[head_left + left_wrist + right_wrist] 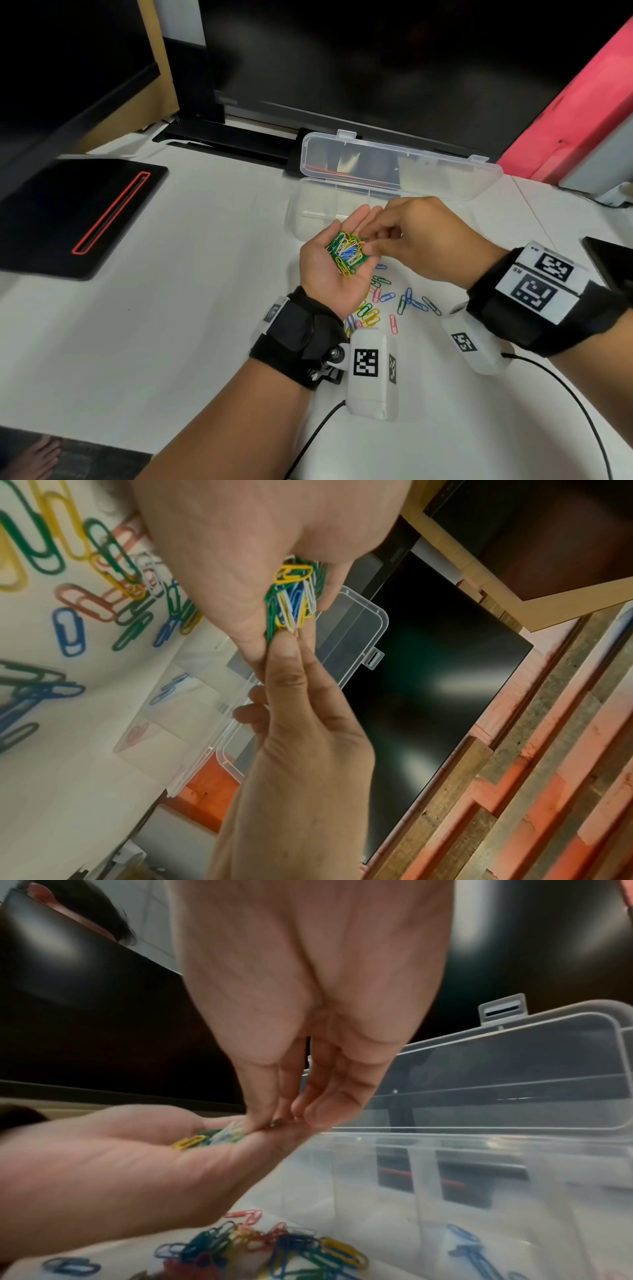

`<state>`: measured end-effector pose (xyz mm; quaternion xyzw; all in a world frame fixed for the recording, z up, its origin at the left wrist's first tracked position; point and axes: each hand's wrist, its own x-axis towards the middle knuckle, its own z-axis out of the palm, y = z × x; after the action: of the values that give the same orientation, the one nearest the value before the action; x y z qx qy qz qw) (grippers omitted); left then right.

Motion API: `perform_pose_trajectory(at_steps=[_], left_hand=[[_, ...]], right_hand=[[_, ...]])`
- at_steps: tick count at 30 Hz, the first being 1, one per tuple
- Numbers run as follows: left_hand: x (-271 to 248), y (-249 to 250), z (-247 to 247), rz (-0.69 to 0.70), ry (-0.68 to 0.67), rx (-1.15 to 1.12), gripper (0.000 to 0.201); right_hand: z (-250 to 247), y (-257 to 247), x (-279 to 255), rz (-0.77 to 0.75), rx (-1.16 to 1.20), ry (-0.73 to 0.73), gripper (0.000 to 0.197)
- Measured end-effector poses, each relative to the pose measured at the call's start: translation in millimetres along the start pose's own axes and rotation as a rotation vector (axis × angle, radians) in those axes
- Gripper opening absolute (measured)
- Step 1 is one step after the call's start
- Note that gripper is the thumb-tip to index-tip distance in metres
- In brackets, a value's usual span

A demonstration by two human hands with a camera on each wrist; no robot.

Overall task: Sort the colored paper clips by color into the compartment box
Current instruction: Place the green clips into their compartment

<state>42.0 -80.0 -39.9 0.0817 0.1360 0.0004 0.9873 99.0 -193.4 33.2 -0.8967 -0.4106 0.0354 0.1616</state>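
My left hand (325, 274) lies palm up above the white table and cups a heap of green, yellow, blue and white paper clips (346, 253). My right hand (370, 242) reaches into that heap from the right, thumb and forefinger pinching a clip at its edge; the wrist views show the fingertips (263, 1123) meeting on the heap (294, 599). Loose clips (387, 305) lie scattered on the table under both hands. The clear compartment box (301, 219) stands just behind the hands with its lid (394, 164) up. A blue clip (466, 1240) lies in one compartment and a red clip (137, 731) in another.
A black pad with a red-rimmed slot (78, 212) lies at the left. A dark monitor (376, 68) and its stand base (222, 137) sit behind the box. A dark flat device (609, 260) is at the right edge. Black cables (565, 394) trail from both wrist cameras.
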Motion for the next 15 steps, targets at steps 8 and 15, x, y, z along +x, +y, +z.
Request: perform_pose_trajectory(at_steps=[8, 15], left_hand=[[0.8, -0.3, -2.7, 0.001, -0.036, 0.000, 0.047], [1.1, 1.1, -2.3, 0.016, -0.057, -0.033, 0.043]], right_hand=[[1.7, -10.6, 3.8, 0.000, -0.135, -0.050, 0.009], [-11.4, -1.7, 1.7, 0.231, 0.438, 0.024, 0.020]])
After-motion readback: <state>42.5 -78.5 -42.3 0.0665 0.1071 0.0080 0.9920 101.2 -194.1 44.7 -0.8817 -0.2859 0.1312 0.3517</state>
